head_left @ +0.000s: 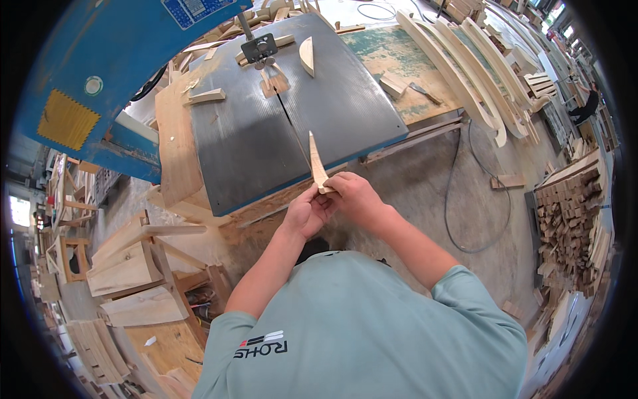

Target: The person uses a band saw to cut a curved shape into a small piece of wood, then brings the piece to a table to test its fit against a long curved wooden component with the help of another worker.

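In the head view, we see the left hand (306,214) and the right hand (355,197) together at the centre of the frame, both pinching the thick lower end of a slender wooden piece (316,158), whose thin tip points up the frame over the near edge of the grey saw table (345,100). We cannot tell whether the piece touches the table. Held only by that end, it could tip or twist, we judge, if its tip met something hard. The loose pale wedge (307,56) at upper centre and the wood block (207,96) at upper left could catch it. Near the blade guide (259,48), so short a piece would leave fingers little clearance. The looping cable (446,219), right of centre, could trip a sideways step.
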The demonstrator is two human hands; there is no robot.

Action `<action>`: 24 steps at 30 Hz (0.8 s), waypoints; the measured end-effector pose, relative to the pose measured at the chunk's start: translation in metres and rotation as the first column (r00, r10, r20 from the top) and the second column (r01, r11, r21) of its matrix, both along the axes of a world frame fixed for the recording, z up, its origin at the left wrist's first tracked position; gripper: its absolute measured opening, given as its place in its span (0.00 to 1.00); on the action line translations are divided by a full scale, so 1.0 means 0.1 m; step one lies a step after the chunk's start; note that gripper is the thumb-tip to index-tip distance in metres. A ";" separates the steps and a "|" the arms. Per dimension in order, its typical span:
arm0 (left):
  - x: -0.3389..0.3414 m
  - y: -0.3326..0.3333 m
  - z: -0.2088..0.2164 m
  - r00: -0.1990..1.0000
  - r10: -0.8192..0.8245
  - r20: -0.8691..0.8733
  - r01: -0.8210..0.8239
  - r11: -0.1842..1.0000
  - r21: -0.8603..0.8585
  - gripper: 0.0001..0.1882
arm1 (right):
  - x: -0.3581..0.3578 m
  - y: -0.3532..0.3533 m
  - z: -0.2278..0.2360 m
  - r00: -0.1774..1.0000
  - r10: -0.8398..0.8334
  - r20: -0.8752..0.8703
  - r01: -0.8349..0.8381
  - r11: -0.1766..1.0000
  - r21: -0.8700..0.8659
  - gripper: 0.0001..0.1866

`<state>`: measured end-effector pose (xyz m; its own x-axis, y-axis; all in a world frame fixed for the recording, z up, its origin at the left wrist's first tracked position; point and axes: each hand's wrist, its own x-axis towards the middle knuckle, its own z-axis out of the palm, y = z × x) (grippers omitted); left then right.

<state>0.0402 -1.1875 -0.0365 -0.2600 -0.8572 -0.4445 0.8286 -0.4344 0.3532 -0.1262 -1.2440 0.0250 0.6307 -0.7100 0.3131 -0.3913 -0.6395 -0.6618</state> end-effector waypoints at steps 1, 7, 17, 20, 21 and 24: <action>0.04 -0.12 -0.02 1.000 0.000 0.011 0.000 1.000 0.007 0.18 | 0.04 -0.11 -0.02 0.999 -0.006 0.042 0.004 0.999 0.035 0.09; 0.37 -0.67 -0.03 0.983 -0.106 0.151 0.077 0.980 0.185 0.17 | 0.19 -0.66 -0.08 1.000 0.016 -0.013 -0.012 0.958 0.287 0.09; 0.58 -1.14 -0.12 0.865 -0.195 0.463 0.053 0.952 0.303 0.17 | 0.41 -1.04 -0.31 0.991 0.022 0.129 -0.078 0.890 0.448 0.15; 0.57 -1.27 -0.13 0.879 -0.112 0.464 -0.021 0.962 0.273 0.16 | 0.49 -1.14 -0.39 0.990 -0.022 0.141 -0.041 0.903 0.428 0.16; 0.58 -1.31 -0.13 0.882 -0.087 0.462 -0.043 0.964 0.263 0.15 | 0.53 -1.17 -0.36 0.989 -0.037 0.143 -0.024 0.913 0.407 0.16; 0.56 -1.41 -0.06 0.874 -0.032 0.484 -0.115 0.956 0.270 0.14 | 0.58 -1.36 -0.21 0.983 0.036 0.177 -0.129 0.825 0.551 0.14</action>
<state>0.0961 -1.3289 -0.0428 0.0810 -0.6813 -0.7275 0.6080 -0.5446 0.5777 -0.0687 -1.3804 0.0037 0.6725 -0.7397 -0.0237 -0.2184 -0.1678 -0.9613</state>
